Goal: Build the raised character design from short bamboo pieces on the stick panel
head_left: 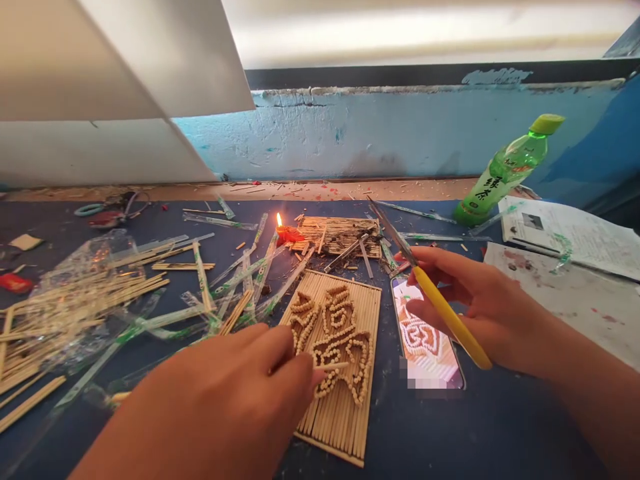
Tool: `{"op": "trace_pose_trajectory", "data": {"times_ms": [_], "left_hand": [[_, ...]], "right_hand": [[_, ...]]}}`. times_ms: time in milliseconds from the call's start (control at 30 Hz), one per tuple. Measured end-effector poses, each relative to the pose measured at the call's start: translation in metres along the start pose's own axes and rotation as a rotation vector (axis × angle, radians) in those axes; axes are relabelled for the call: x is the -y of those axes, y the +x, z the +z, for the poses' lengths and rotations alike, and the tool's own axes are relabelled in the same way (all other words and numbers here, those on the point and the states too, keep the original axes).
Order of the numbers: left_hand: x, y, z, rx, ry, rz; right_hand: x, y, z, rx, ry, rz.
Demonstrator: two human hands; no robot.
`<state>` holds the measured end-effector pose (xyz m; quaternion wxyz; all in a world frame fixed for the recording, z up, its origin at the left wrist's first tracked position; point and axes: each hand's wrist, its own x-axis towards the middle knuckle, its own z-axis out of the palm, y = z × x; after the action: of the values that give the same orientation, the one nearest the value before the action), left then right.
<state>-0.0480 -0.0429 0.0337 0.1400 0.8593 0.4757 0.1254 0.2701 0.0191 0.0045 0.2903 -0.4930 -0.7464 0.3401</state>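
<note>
My left hand [235,380] is closed in a pinch on a short wooden stick [333,366], whose pale end sticks out past the fingertips. Beneath it lies a panel of side-by-side wooden sticks [340,427]. Small beige bead-like pieces [339,311] stand on that panel in the outline of a character; my left hand hides part of its left side. My right hand [480,307] grips a yellow-handled knife [445,310], its narrow metal blade pointing up and to the left. Just below the right hand, a phone [425,340] displays a picture of a similar design.
A red candle [289,235] burns beside a soiled stick panel [335,237] behind the work. Loose sticks [100,303] and clear plastic wrappers [200,277] cover the left. A green tea bottle [507,173] and papers [580,233] stand at the right, near the wall.
</note>
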Motion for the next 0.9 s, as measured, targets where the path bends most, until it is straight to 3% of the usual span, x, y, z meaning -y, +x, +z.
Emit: {"op": "trace_pose_trajectory", "data": {"times_ms": [67, 133, 233, 400, 633, 900], "left_hand": [[-0.009, 0.003, 0.002, 0.052, 0.195, 0.157], [-0.017, 0.01, 0.004, 0.031, 0.313, 0.258], [-0.026, 0.02, 0.007, 0.015, 0.398, 0.344], [-0.035, 0.027, 0.011, 0.088, 0.538, 0.443], [-0.047, 0.042, 0.003, 0.249, 0.597, 0.42], [-0.052, 0.053, 0.005, 0.309, 0.592, 0.409]], "right_hand": [[0.0, 0.002, 0.001, -0.003, -0.046, -0.018], [0.001, 0.004, 0.002, -0.001, -0.09, -0.038], [0.005, 0.005, 0.002, -0.002, -0.154, -0.059], [0.005, 0.006, 0.001, 0.004, -0.173, -0.098], [0.003, 0.007, 0.001, -0.004, -0.175, -0.195], [-0.005, 0.006, 0.0, -0.017, -0.166, -0.247]]}}
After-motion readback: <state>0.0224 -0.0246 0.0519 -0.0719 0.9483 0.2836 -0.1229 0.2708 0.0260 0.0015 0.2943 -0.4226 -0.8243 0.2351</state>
